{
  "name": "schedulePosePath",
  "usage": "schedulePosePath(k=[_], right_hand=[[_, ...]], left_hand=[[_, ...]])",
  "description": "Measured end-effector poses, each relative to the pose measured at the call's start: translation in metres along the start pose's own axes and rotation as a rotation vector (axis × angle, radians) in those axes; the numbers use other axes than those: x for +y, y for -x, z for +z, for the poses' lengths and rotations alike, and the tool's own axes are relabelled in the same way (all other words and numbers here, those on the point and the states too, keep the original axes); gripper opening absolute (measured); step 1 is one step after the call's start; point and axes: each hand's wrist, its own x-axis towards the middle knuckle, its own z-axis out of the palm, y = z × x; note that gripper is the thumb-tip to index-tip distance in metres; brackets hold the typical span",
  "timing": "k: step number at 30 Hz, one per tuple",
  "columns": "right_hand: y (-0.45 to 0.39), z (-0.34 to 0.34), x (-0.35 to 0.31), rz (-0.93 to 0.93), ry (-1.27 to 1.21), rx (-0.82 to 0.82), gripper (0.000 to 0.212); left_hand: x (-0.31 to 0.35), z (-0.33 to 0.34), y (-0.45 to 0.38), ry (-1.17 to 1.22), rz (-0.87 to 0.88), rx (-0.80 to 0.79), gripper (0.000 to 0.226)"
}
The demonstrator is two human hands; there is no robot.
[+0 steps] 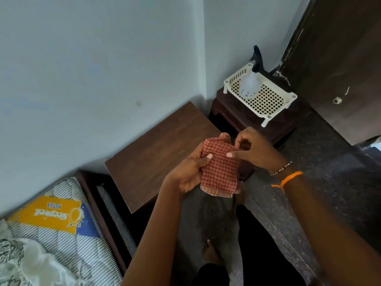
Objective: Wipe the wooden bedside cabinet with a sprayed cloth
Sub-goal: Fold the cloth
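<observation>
One cloth (221, 169), held by two hands: left hand (190, 172) and right hand (254, 150). One cabinet (156, 153). One spray bottle (250, 79) in one white rack (274, 100), on one dark stool (237, 116). One mattress (61, 234). Two bracelets (286, 174), it seems. One bare foot (211, 252) visible, dimly.

— What are you working with?
— Your red checked cloth (221, 168), folded, hanging upright above the front corner of the bedside cabinet (156, 153), whose dark wood-grain top is bare and set against the wall.
— And the spray bottle (250, 81)?
— Translucent, dark trigger, standing upright beyond the cabinet.
</observation>
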Motion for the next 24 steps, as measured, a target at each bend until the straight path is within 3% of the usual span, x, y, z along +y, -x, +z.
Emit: schedulePosePath(k=[5,9,13,15,17,21,24], right_hand=[[-0.044,-0.044,0.01,-0.055,-0.165,-0.197,0.026],[-0.082,-0.076,0.011,0.006,-0.328,-0.161,0.016],[-0.108,-0.106,0.02,0.256,-0.648,-0.283,0.042],[-0.114,-0.112,0.028,0.326,-0.641,-0.31,0.046],[-0.122,-0.115,0.035,0.33,-0.583,-0.275,0.035],[-0.136,-0.114,0.038,0.208,-0.563,-0.066,0.028],[-0.146,-0.115,0.029,0.056,-0.42,-0.071,0.031]], left_hand=[[0.022,0.013,-0.054,0.008,0.037,0.026,0.039],[0.041,0.032,-0.103,0.042,0.068,0.074,0.045],[0.057,0.044,-0.143,0.107,0.125,0.141,0.031],[0.063,0.046,-0.154,0.138,0.152,0.187,0.037],[0.068,0.047,-0.164,0.165,0.185,0.217,0.04],[0.082,0.047,-0.175,0.107,0.225,0.276,0.034],[0.091,0.045,-0.176,0.097,0.224,0.275,0.03]])
